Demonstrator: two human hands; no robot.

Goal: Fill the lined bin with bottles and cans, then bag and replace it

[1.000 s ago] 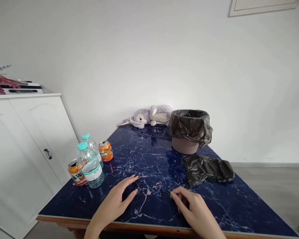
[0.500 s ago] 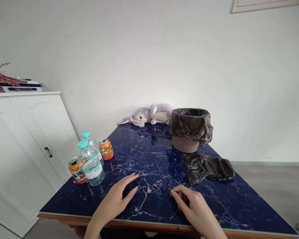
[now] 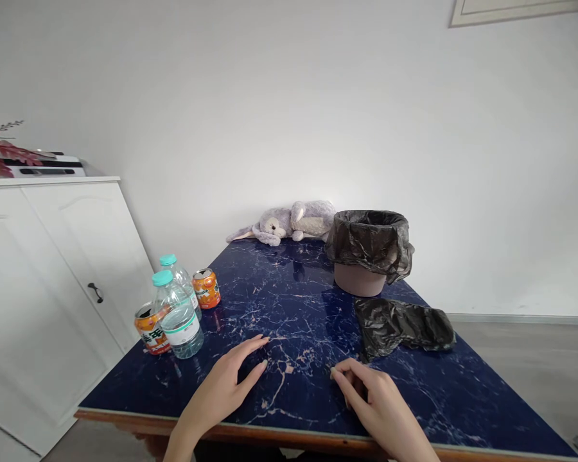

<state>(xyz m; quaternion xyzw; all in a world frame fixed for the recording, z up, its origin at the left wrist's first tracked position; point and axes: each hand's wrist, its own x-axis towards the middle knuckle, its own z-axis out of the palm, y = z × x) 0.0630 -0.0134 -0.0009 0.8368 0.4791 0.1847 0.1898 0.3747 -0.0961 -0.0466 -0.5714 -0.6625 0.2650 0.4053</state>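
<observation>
My left hand (image 3: 231, 378) rests on the blue marbled table (image 3: 279, 301) near its front edge, thumb and fingers apart, holding nothing. Across from it, my right hand (image 3: 368, 391) lies with fingers curled and thumb against the index finger; nothing shows in it. Left of my left hand stand a clear water bottle (image 3: 183, 327) with a turquoise cap, a second bottle (image 3: 179, 274) behind it, and two orange soda cans, one can (image 3: 153, 333) beside the front bottle and another can (image 3: 206, 290) farther back. A crumpled black plastic bag (image 3: 404, 326) lies beyond my right hand.
A pinkish bin (image 3: 359, 280) lined with a black bag (image 3: 370, 240) stands at the back right. A grey plush rabbit (image 3: 289, 221) lies at the far edge by the wall. To the left is a white cabinet (image 3: 62, 276) bearing a plant (image 3: 4, 151).
The whole view has shifted very slightly. Both hands and the objects stay where they were on the table.
</observation>
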